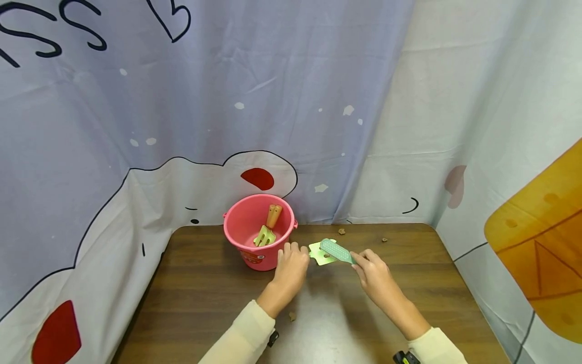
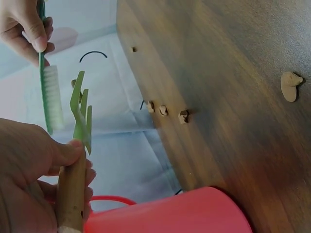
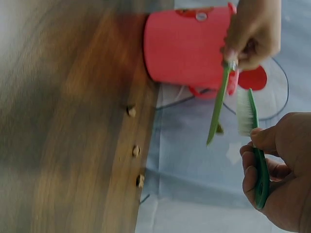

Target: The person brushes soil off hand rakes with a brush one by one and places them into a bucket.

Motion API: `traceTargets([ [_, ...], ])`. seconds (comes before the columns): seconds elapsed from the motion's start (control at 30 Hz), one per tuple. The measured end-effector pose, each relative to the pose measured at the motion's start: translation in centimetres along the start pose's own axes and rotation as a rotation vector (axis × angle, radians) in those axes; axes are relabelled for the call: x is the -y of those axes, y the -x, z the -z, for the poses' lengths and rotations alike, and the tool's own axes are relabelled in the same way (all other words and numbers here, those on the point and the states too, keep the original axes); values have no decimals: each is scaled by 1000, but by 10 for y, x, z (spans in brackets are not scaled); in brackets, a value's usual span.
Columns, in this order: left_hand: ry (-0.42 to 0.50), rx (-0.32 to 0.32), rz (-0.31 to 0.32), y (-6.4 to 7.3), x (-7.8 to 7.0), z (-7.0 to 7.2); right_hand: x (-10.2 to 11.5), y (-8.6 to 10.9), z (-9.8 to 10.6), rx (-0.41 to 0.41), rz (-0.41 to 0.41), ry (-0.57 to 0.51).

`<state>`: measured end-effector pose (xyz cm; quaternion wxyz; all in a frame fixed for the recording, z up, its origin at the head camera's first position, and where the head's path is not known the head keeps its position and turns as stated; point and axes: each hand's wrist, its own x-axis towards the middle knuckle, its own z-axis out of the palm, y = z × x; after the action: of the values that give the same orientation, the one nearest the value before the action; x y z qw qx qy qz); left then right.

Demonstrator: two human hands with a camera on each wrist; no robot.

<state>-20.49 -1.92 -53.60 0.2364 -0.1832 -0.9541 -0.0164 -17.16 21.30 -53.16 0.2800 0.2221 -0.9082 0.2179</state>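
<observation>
My left hand [image 1: 291, 265] grips the wooden handle [image 2: 71, 194] of a small light-green toy rake [image 2: 80, 116] with several prongs. It is raised above the table, just right of the pink bucket [image 1: 257, 260]. My right hand [image 1: 373, 275] holds a green brush [image 1: 335, 249] by its handle. White bristles [image 3: 245, 114] face the rake, and a small gap shows between them in both wrist views. A small brown lump [image 3: 219, 129] sits on the rake. Inside the bucket lie a light-green toy fork [image 1: 264, 236] and wooden handles [image 1: 274, 215].
Brown crumbs lie on the wooden table [image 1: 204, 303]: one crumb [image 1: 342, 231] near the back edge, another crumb [image 1: 384, 239] farther right, and a larger piece [image 1: 292, 316] toward the front. A printed curtain [image 1: 273, 76] hangs behind the table and along its sides.
</observation>
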Motion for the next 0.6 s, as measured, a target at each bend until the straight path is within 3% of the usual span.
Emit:
traceTargets([
  [0.27,-17,-2,-4,-1,-2,0,11,4,-10,36,-3,-11],
  [0.6,-28,4,-13,0,-2,1,-6,7,-13,-3,-27,17],
])
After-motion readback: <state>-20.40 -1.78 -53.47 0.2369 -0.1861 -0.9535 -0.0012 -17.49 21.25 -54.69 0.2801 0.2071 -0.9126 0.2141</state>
